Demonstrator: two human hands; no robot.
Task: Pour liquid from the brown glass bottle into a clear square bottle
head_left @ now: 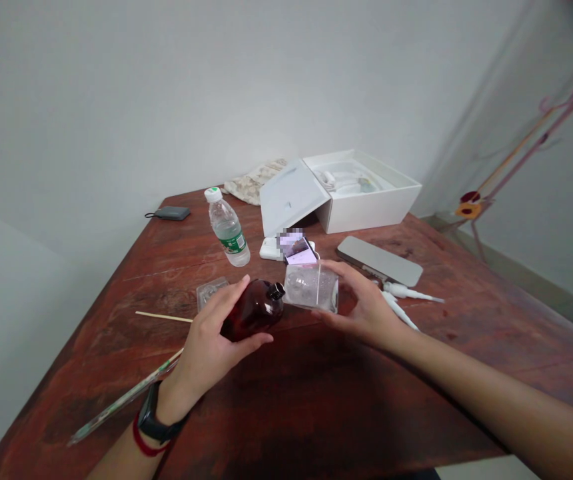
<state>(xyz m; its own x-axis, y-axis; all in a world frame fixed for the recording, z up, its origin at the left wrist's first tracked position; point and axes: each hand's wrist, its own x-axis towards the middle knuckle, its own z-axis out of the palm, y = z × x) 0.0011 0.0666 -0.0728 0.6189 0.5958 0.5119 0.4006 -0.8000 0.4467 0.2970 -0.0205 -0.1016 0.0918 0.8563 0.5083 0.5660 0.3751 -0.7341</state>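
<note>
On the left side of the reddish wooden table (316,407), whose surface is streaked, a slim wrapped stick (116,407) lies slanting, and farther back rests a small grey case (172,213) with a dark loop. A thin pale stick (161,315) reaches toward the left hand (214,343), which wears a black band (152,417) and a red cord (147,445). Behind this hand are a shallow tray (207,291) of clear plastic and a clear bottle (229,233), standing upright, with white cap and green label. The left hand's thumb and fingers hold the dark brown bottle (254,310) around its glossy, rounded body, above the table's near middle. This bottle is tipped over; its long axis runs mostly sideways, and its short black neck points right and slightly away from the person. Just beside the neck is the clear container (305,287), boxy and smooth, its long axis also left to right; whether they touch, I cannot tell. The right hand (369,310) grips its right end between thumb and fingers. Farther right lie a flat grey metallic-looking case (381,260) and white tapered tools (414,293).
</note>
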